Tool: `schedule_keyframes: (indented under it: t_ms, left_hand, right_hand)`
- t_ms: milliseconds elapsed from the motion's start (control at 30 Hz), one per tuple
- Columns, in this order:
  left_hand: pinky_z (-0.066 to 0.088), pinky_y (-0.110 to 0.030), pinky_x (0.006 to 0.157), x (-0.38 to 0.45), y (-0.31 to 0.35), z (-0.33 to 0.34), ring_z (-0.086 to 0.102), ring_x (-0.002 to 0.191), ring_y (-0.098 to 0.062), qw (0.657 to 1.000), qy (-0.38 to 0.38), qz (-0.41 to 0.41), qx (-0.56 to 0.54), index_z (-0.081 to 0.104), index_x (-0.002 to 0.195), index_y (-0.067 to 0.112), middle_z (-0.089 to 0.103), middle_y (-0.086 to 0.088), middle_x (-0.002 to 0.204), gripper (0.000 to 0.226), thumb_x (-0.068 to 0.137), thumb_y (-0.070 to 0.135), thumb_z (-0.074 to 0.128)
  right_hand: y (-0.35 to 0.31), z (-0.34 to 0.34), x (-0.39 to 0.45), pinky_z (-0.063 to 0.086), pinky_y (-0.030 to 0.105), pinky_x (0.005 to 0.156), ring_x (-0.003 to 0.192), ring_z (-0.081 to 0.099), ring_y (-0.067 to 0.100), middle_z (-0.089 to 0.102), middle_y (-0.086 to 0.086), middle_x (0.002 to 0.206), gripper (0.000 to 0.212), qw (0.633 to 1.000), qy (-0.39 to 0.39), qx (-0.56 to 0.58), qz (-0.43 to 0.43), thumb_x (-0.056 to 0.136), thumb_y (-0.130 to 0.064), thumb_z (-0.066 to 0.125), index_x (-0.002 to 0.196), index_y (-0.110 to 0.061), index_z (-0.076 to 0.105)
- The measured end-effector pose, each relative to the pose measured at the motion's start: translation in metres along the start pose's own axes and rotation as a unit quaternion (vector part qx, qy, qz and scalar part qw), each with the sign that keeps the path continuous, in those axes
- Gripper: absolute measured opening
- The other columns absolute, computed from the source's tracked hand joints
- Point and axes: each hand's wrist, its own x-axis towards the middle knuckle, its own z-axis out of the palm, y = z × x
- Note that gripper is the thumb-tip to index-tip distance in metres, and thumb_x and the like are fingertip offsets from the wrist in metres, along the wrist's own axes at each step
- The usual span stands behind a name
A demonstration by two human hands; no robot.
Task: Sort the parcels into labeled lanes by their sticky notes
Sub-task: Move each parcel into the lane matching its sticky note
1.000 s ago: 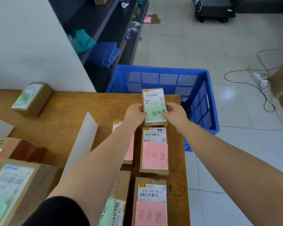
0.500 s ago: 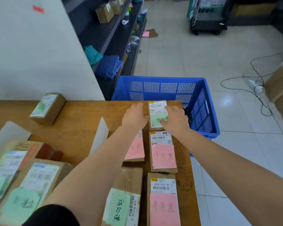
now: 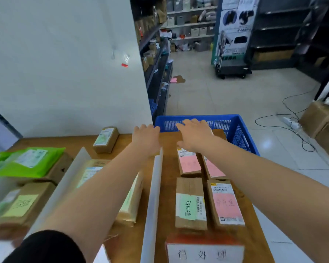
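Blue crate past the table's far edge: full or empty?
Cannot tell. Only the blue crate's perforated walls and rim show; the table edge and both hands hide its interior.

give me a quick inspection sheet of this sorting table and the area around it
surface: wooden table, split into lanes by white dividers
job's things: right lane holds two pink-note parcels, a green-note parcel, another pink-note parcel; lane sign at near end; more parcels in left lanes, blurred
clutter: green mailer bag; small box at far edge
hands: left hand and right hand flat at far end of table, fingers straight, no grip seen
cables: power strip and cord on floor
surroundings: blue crate beyond table; shelves; trolley; cardboard box
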Motion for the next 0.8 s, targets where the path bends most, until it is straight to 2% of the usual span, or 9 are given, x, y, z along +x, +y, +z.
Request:
schedule_keyframes:
  t_ms: [167, 333, 500, 667, 800]
  left_hand:
    - [0.033, -0.043, 0.101, -0.062, -0.038, -0.016, 0.043, 0.122, -0.028, 0.999, 0.003, -0.034, -0.007, 0.042, 0.132, 0.019, 0.049, -0.006, 0.132, 0.045, 0.089, 0.032, 0.046]
    - [0.036, -0.043, 0.096, -0.13, -0.077, -0.022, 0.046, 0.119, -0.029, 0.997, 0.016, -0.078, -0.015, 0.046, 0.124, 0.016, 0.052, -0.006, 0.127, 0.043, 0.084, 0.028, 0.051]
    - [0.036, -0.04, 0.095, -0.192, -0.12, -0.017, 0.047, 0.118, -0.027, 0.995, 0.016, -0.096, 0.033, 0.048, 0.123, 0.019, 0.053, -0.004, 0.126, 0.039, 0.088, 0.034, 0.048]
    - [0.035, -0.04, 0.097, -0.221, -0.17, -0.014, 0.046, 0.121, -0.026, 0.992, 0.023, -0.123, 0.026, 0.043, 0.13, 0.02, 0.051, -0.003, 0.131, 0.046, 0.086, 0.03, 0.048]
    - [0.034, -0.042, 0.097, -0.224, -0.205, -0.008, 0.047, 0.119, -0.027, 0.992, 0.027, -0.12, 0.016, 0.047, 0.125, 0.018, 0.052, -0.005, 0.126, 0.04, 0.086, 0.028, 0.047]
  right_hand:
    - [-0.044, -0.031, -0.033, 0.033, 0.043, 0.099, 0.124, 0.039, 0.027, 0.042, 0.007, 0.135, 0.049, 0.998, 0.014, -0.041, -0.034, 0.088, -0.037, 0.047, 0.134, -0.021, 0.038]
    - [-0.093, -0.046, -0.065, 0.033, 0.041, 0.094, 0.118, 0.041, 0.028, 0.045, 0.007, 0.128, 0.046, 0.993, 0.021, -0.082, -0.083, 0.089, -0.035, 0.046, 0.132, -0.019, 0.04]
    - [-0.15, -0.056, -0.092, 0.03, 0.043, 0.095, 0.115, 0.043, 0.027, 0.048, 0.006, 0.124, 0.043, 0.988, 0.042, -0.073, -0.132, 0.088, -0.034, 0.047, 0.128, -0.019, 0.044]
    - [-0.207, -0.062, -0.099, 0.03, 0.042, 0.097, 0.117, 0.044, 0.026, 0.049, 0.006, 0.127, 0.042, 0.981, 0.044, -0.088, -0.166, 0.091, -0.038, 0.044, 0.129, -0.02, 0.043]
    - [-0.249, -0.063, -0.086, 0.032, 0.041, 0.094, 0.116, 0.044, 0.025, 0.05, 0.006, 0.127, 0.043, 0.98, 0.054, -0.093, -0.169, 0.089, -0.036, 0.048, 0.128, -0.019, 0.044]
